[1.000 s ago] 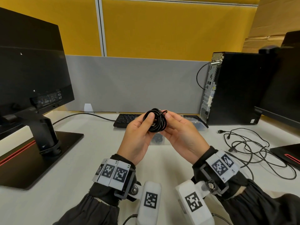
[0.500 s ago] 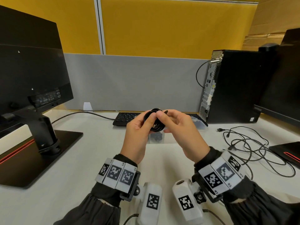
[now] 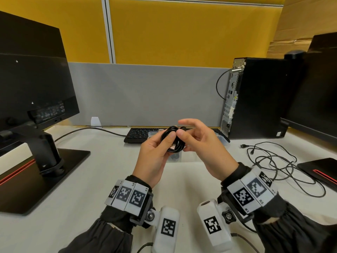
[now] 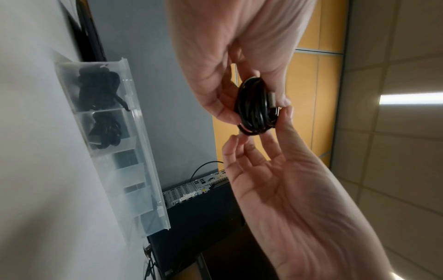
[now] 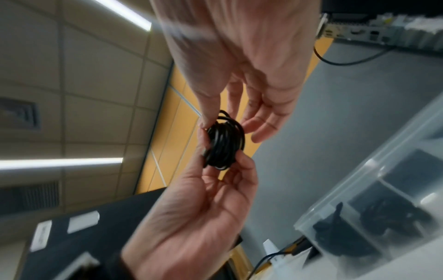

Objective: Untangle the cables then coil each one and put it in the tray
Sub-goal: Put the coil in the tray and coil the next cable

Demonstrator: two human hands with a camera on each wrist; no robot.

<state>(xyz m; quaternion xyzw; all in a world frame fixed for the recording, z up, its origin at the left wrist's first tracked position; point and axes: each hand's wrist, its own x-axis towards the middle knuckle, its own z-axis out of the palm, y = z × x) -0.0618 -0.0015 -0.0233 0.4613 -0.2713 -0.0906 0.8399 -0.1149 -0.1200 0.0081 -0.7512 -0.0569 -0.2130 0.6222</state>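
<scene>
A small black coiled cable [image 3: 177, 146] is held above the desk, pinched between the thumb and fingers of my left hand [image 3: 156, 152]. My right hand [image 3: 204, 143] lays only its thumb tip on the coil's upper edge, its other fingers spread loosely away. The left wrist view shows the coil [image 4: 254, 109] with a metal plug against its side. A clear compartment tray [image 4: 141, 132] lies on the desk behind my hands, with coiled black cables in two compartments. More tangled black cables [image 3: 279, 161] lie loose on the desk to the right.
A monitor [image 3: 32, 79] on a black stand base [image 3: 45, 176] fills the left side. A keyboard [image 3: 140, 134] sits behind the tray, a PC tower [image 3: 259, 99] at back right. A second monitor [image 3: 317, 88] and its base [image 3: 321, 172] stand far right.
My right hand's fingers have lifted off the coil and spread, leaving only the thumb on it. My left hand keeps its hold on the coil.
</scene>
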